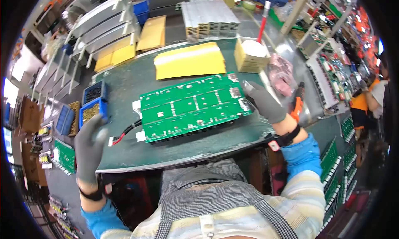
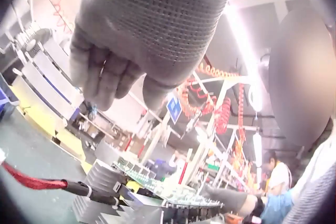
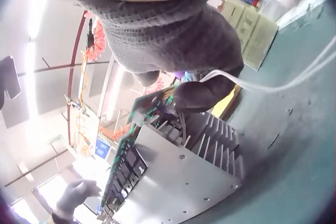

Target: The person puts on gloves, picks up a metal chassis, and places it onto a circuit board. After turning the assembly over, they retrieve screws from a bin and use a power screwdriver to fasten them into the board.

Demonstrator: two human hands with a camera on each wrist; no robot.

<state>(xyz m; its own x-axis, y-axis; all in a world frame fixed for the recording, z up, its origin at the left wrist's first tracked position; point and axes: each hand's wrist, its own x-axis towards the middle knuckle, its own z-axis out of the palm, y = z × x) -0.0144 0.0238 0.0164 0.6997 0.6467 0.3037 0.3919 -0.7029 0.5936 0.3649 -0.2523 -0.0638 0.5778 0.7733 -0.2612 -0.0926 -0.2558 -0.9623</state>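
A long green circuit board lies on the workbench, mounted over a finned metal heat sink. My gloved right hand is at the board's right end. In the right wrist view, a bent finger overlaps the end components, and a white wire runs up to the hand; I cannot tell whether it grips anything. My gloved left hand is raised off the board's left side, holding nothing, its fingers loose. Near it, red and black leads with a white connector extend from the board.
Blue bins of small parts stand at the left. Behind the board lie a yellow sheet and a stack of metal profiles. A cardboard box stands back right; an orange power screwdriver lies right of the right hand.
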